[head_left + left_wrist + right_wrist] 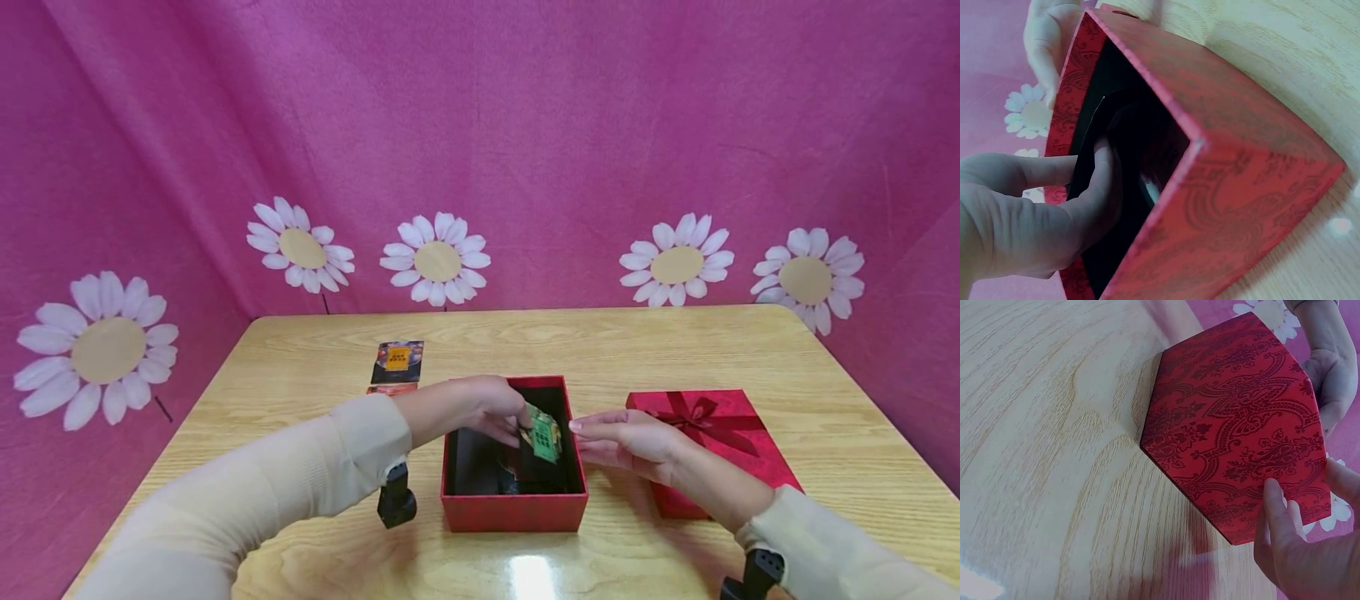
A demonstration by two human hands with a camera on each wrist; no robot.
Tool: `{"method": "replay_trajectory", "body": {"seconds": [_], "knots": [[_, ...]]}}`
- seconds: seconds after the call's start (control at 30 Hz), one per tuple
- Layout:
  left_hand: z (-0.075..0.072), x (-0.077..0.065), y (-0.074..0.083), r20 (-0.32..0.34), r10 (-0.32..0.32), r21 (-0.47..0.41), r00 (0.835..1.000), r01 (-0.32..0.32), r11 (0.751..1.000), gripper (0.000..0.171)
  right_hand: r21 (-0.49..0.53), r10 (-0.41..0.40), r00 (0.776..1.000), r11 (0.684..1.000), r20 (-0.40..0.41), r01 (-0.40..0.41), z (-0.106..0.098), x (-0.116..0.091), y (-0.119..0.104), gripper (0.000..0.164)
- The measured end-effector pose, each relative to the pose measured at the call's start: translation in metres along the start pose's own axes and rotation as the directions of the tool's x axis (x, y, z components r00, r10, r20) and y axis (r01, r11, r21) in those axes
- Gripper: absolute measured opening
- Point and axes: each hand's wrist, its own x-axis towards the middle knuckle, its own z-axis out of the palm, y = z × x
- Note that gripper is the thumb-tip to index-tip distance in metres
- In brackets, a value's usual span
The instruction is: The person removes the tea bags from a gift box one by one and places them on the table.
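Observation:
A red patterned gift box [513, 514] with a dark inside stands without its lid at the front middle of the table. My left hand [491, 408] reaches into it and pinches a dark flat packet with a green label [546, 437]; in the left wrist view the thumb and fingers lie on either side of the dark packet [1088, 147]. Something dark and glossy lies deeper in the box, too shaded to name. My right hand [633, 446] touches the box's right side; in the right wrist view its fairly straight fingertips [1272, 487] rest on the red wall [1235, 431].
To the right lies the red lid [720, 433] with a dark ribbon bow, partly behind my right forearm. At the left, a dark packet with an orange label [397, 360] lies beyond a reddish packet [392, 389], partly covered by my left arm. A pink cloth with daisies hangs behind the wooden table.

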Motion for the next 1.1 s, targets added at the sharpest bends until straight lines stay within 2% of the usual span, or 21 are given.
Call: {"method": "replay_trajectory", "body": {"seconds": [0.13,0.43,0.5,0.6,0.67,0.77,0.93,1.1], "knots": [[-0.004,-0.007,0.000,0.017,0.006,0.006,1.000,-0.006,1.000,0.034,0.000,-0.006,1.000,1.000,0.006,0.006,0.000,0.000,0.001,0.063],[-0.018,-0.029,-0.002,0.033,0.029,0.031,0.999,-0.030,0.999,0.017,0.011,0.005,1.000,1.000,-0.009,-0.005,-0.001,0.000,0.001,0.059],[-0.022,-0.034,-0.004,0.042,0.032,0.029,0.999,-0.033,0.999,0.022,0.011,-0.003,1.000,1.000,-0.002,0.003,-0.001,0.000,0.001,0.058],[-0.029,-0.042,-0.006,0.052,0.050,0.010,0.997,-0.051,0.999,0.041,0.010,-0.017,1.000,1.000,0.008,0.017,-0.001,0.000,0.003,0.058],[-0.034,-0.047,-0.008,0.047,0.065,-0.016,0.997,-0.064,0.998,0.054,0.009,-0.014,1.000,1.000,0.000,0.014,-0.001,0.000,0.003,0.058],[-0.042,-0.053,-0.012,0.029,0.074,-0.036,0.997,-0.073,0.997,0.064,0.005,-0.001,1.000,1.000,-0.017,0.001,-0.001,0.001,0.003,0.060],[-0.053,-0.060,-0.019,0.006,0.085,-0.059,0.996,-0.084,0.995,0.061,0.003,0.009,1.000,1.000,-0.028,-0.009,-0.001,0.001,0.002,0.061],[-0.064,-0.066,-0.027,0.031,0.152,-0.093,0.988,-0.149,0.984,0.047,0.007,0.017,0.999,1.000,-0.038,-0.017,0.000,0.000,0.001,0.060]]}}
